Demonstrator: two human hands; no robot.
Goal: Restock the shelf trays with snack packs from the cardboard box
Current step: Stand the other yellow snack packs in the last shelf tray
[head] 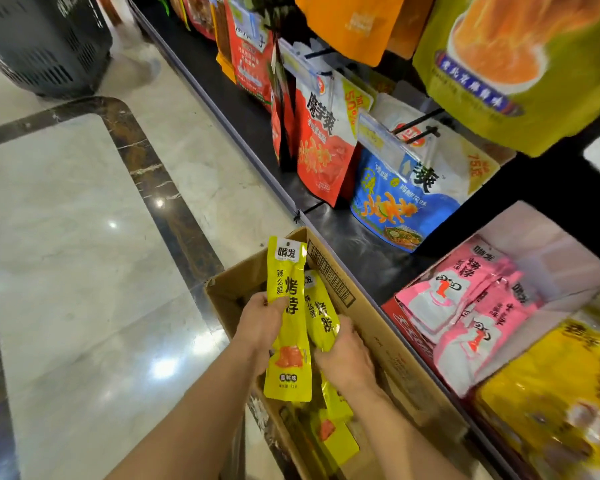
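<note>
Left hand [258, 323] grips a long, glossy yellow pack [289, 344]; right hand [347, 358] clasps a crinkled second pack [321, 315] above the matte cardboard box [378, 327].

Cardboard box [378, 327] is sitting on the floor [84, 237], right up against the shelf [361, 244] on its right. Two snack packs [288, 320] are sticking up side by side over the box, left hand [257, 323] holding one, right hand [347, 362] holding the other. Tray [551, 244] is sitting on the shelf further right, hanging bags [326, 140] dangling farther along above it.
</note>
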